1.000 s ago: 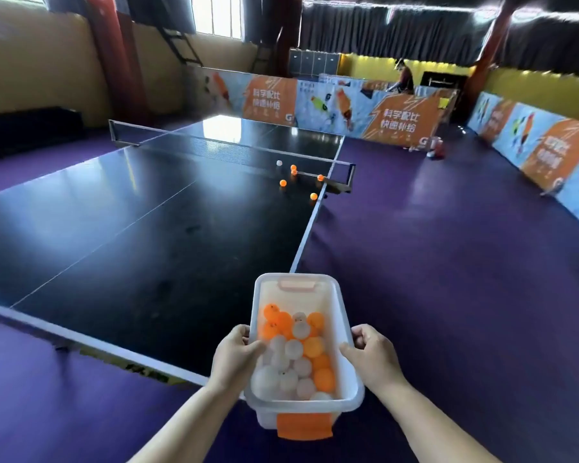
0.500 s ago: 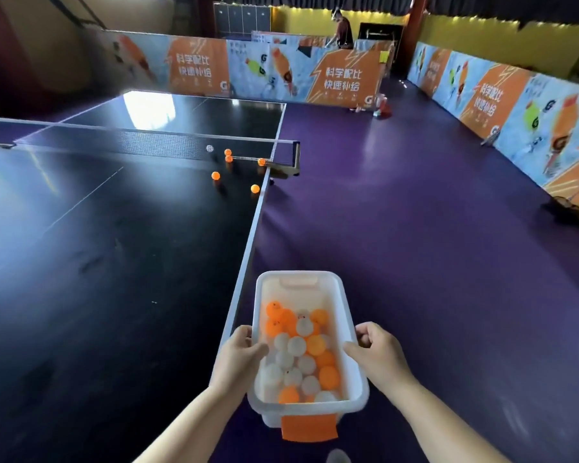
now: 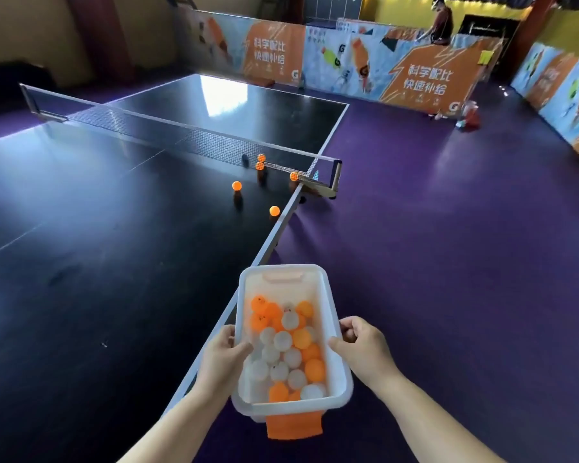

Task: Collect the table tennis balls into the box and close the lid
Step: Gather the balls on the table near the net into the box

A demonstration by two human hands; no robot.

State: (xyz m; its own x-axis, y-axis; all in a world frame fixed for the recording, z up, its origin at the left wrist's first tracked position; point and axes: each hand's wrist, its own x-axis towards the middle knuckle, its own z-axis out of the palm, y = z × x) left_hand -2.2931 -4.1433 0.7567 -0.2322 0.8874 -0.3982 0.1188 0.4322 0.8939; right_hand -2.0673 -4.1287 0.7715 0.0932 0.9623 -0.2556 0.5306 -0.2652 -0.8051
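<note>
I hold a translucent white plastic box (image 3: pixel 335 315) with an orange latch in front of me, over the table's right edge. My left hand (image 3: pixel 223 359) grips its left rim, thumb inside. My right hand (image 3: pixel 365 349) grips the right rim. Inside lie several orange and white table tennis balls (image 3: pixel 286 349). No lid is in view. Several orange balls lie on the black table near the net's right end, among them one ball (image 3: pixel 274 210) by the edge, another ball (image 3: pixel 236 185) further left, and a third ball (image 3: pixel 294 176) against the net.
The black table tennis table (image 3: pixel 114 262) fills the left, its net (image 3: pixel 154 132) across the middle with a clamp post (image 3: pixel 335 178) at the right. Purple floor (image 3: pixel 448 262) lies to the right, ringed by printed barrier panels (image 3: pixel 415 78). A person (image 3: pixel 443 21) stands behind the far barriers.
I have walked forward along the table's right side with the box in both hands. The loose balls and the net now look nearer.
</note>
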